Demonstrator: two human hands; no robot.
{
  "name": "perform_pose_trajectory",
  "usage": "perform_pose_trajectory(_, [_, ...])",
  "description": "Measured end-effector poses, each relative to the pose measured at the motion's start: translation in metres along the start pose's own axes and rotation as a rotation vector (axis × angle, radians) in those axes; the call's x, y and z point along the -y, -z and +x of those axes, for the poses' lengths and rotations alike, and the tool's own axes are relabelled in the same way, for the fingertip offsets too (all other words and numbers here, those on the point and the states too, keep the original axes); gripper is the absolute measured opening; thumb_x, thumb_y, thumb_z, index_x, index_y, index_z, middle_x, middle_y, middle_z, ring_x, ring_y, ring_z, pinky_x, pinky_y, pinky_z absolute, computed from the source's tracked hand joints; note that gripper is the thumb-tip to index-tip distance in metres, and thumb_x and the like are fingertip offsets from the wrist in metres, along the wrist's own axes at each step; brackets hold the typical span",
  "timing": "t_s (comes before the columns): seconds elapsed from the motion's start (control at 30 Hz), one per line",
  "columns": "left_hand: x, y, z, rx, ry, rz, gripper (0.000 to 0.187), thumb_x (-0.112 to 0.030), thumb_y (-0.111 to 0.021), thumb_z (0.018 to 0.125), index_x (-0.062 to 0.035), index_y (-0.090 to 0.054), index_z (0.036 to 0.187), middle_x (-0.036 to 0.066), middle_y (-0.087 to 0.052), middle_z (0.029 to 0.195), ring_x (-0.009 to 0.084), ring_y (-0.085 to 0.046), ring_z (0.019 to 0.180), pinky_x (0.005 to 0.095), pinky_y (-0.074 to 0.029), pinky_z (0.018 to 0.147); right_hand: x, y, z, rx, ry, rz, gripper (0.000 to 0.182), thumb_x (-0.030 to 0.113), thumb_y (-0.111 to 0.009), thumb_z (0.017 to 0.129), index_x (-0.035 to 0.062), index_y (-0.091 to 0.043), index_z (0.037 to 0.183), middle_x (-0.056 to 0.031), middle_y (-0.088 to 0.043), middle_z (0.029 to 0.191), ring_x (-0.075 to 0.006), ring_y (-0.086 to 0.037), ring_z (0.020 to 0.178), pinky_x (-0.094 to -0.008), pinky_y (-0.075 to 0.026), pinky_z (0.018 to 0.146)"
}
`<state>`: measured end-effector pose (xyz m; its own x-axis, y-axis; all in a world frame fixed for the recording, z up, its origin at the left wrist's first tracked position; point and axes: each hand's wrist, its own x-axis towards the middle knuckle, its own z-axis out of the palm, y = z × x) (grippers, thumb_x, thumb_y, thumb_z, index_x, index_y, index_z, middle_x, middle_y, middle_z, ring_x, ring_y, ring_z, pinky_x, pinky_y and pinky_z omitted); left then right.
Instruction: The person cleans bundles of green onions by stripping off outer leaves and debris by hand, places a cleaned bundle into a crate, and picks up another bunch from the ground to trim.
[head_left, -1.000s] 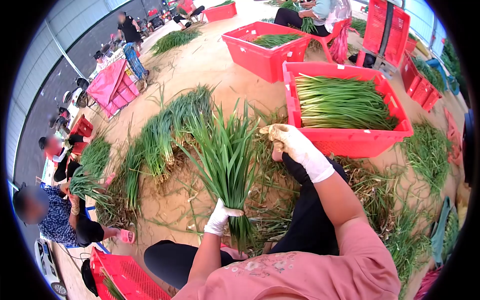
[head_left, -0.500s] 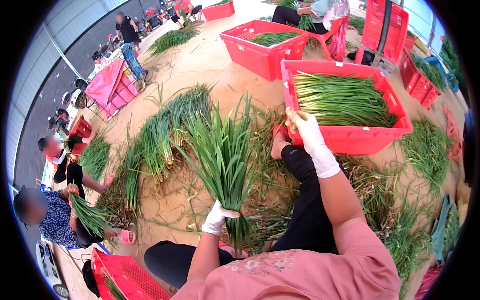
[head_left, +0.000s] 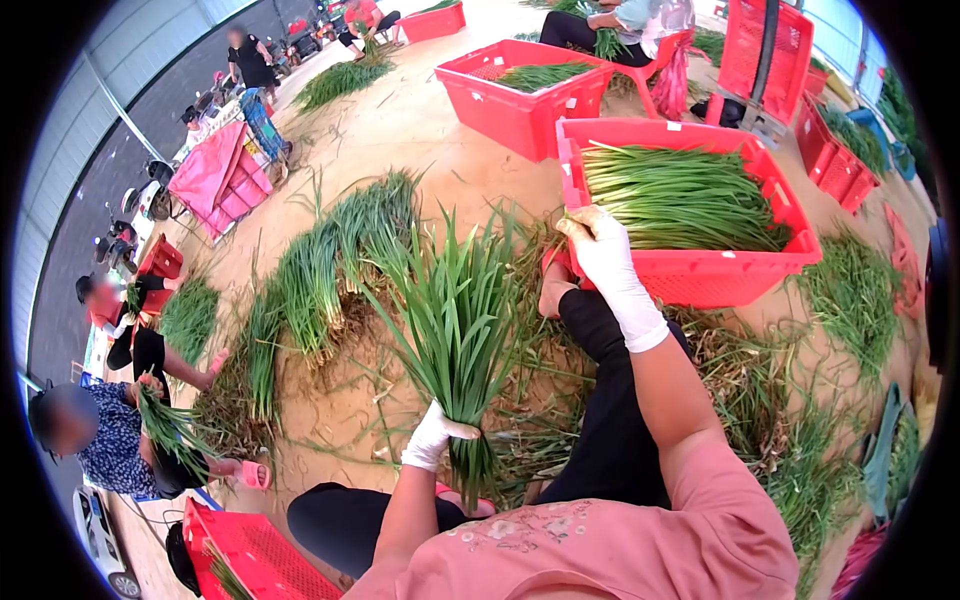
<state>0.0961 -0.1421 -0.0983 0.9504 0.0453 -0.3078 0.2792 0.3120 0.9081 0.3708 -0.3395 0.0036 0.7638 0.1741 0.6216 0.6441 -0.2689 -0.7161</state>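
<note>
Plainly, I counted one green bunch [head_left: 458, 345] and one red crate [head_left: 715, 268] near the hands in the head view.
The left hand [head_left: 435, 437] was closed around the bunch toward its lower end, forearm angled forward; the right arm reached out, its hand [head_left: 600, 238] by the crate's left corner, fingers curled, though I couldn't tell whether they gripped anything. Before the pink shirt [head_left: 640, 550], the bunch's long axis ran away from the body, leaf tips fanning outward.
</note>
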Motion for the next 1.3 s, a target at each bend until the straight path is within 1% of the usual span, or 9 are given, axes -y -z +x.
perform_pose_trajectory(0.27, [0.001, -0.004, 0.005, -0.009, -0.046, 0.048, 0.08, 0.003, -0.074, 0.043, -0.0019, -0.046, 0.117, 0.003, -0.055, 0.103, 0.0175, -0.051, 0.093, 0.0315, -0.04, 0.086, 0.03, -0.018, -0.037, 0.454, 0.151, -0.149, 0.016, 0.017, -0.066, 0.073, 0.0036, -0.065, 0.083, -0.0122, -0.059, 0.085, -0.0274, -0.057, 0.084, -0.0348, -0.044, 0.075])
perform_pose_trajectory(0.4, [0.001, -0.004, 0.006, -0.039, -0.091, 0.089, 0.071, 0.005, -0.073, 0.046, -0.0015, -0.05, 0.113, 0.003, -0.058, 0.098, 0.0166, -0.053, 0.087, 0.0306, -0.043, 0.082, 0.036, -0.011, -0.027, 0.204, -0.701, 0.818, 0.021, 0.017, -0.06, 0.085, 0.0004, -0.061, 0.097, -0.0022, -0.061, 0.09, -0.0113, -0.053, 0.075, -0.0237, -0.041, 0.069])
perform_pose_trajectory(0.57, [-0.008, -0.013, 0.003, -0.084, -0.086, 0.177, 0.055, 0.006, -0.071, 0.049, -0.001, -0.057, 0.102, 0.001, -0.06, 0.085, 0.0146, -0.055, 0.075, 0.0284, -0.045, 0.074, 0.034, -0.009, -0.033, 0.394, -0.629, 1.121, 0.026, 0.018, -0.066, 0.081, 0.0022, -0.062, 0.1, 0.0027, -0.058, 0.083, -0.0063, -0.041, 0.063, -0.0212, -0.037, 0.06])
perform_pose_trajectory(0.67, [-0.001, -0.005, 0.006, -0.009, 0.019, 0.261, 0.058, 0.005, -0.072, 0.047, -0.0007, -0.056, 0.102, 0.001, -0.058, 0.09, 0.013, -0.052, 0.081, 0.0292, -0.044, 0.077, 0.037, 0.0, -0.03, 0.413, -0.651, 0.929, 0.018, 0.016, -0.068, 0.077, 0.0037, -0.065, 0.09, 0.0004, -0.058, 0.077, -0.0106, -0.046, 0.064, -0.0237, -0.039, 0.061])
perform_pose_trajectory(0.73, [-0.006, -0.011, 0.003, -0.045, -0.025, 0.279, 0.049, 0.004, -0.073, 0.048, 0.0, -0.059, 0.094, 0.0, -0.059, 0.084, 0.0117, -0.052, 0.076, 0.0278, -0.044, 0.074, 0.024, 0.009, -0.015, 0.061, 0.312, -0.295, 0.011, 0.009, -0.066, 0.072, -0.0002, -0.064, 0.076, -0.0111, -0.055, 0.069, -0.0245, -0.055, 0.069, -0.0282, -0.043, 0.063])
perform_pose_trajectory(0.87, [-0.007, -0.011, 0.004, -0.04, -0.019, 0.312, 0.046, 0.003, -0.073, 0.049, 0.0, -0.06, 0.092, -0.001, -0.059, 0.082, 0.0112, -0.052, 0.074, 0.0276, -0.045, 0.072, 0.017, 0.013, -0.007, 0.155, -0.535, 0.622, 0.017, 0.014, -0.062, 0.082, 0.0016, -0.064, 0.094, -0.004, -0.063, 0.089, -0.0134, -0.055, 0.08, -0.0242, -0.042, 0.073])
perform_pose_trajectory(1.13, [0.0, -0.018, 0.009, 0.043, 0.026, 0.468, 0.031, 0.001, -0.073, 0.051, 0.0001, -0.063, 0.081, -0.001, -0.062, 0.075, 0.0091, -0.054, 0.07, 0.0269, -0.046, 0.069, 0.008, 0.003, -0.018, 0.523, -0.507, 0.608, 0.028, 0.024, -0.065, 0.082, 0.0009, -0.064, 0.097, 0.0007, -0.061, 0.085, -0.009, -0.052, 0.074, -0.0242, -0.041, 0.066])
perform_pose_trajectory(1.2, [0.001, -0.015, 0.009, 0.033, 0.024, 0.466, 0.033, 0.0, -0.073, 0.052, -0.0001, -0.063, 0.084, 0.0, -0.063, 0.077, 0.0093, -0.055, 0.071, 0.027, -0.046, 0.069, 0.0, 0.02, -0.006, 0.109, 0.405, -0.541, 0.02, 0.02, -0.061, 0.084, 0.0001, -0.064, 0.085, -0.0015, -0.062, 0.077, -0.0088, -0.054, 0.068, -0.0253, -0.044, 0.062])
perform_pose_trajectory(1.3, [0.004, -0.004, 0.006, -0.146, -0.01, 0.605, 0.044, -0.001, -0.07, 0.058, -0.0006, -0.059, 0.101, 0.003, -0.065, 0.088, 0.0097, -0.057, 0.081, 0.0258, -0.046, 0.076, -0.031, 0.038, 0.005, -0.051, -0.243, 0.167, 0.019, 0.018, -0.059, 0.085, 0.0001, -0.063, 0.083, -0.0042, -0.063, 0.077, -0.0092, -0.056, 0.072, -0.0274, -0.045, 0.065])
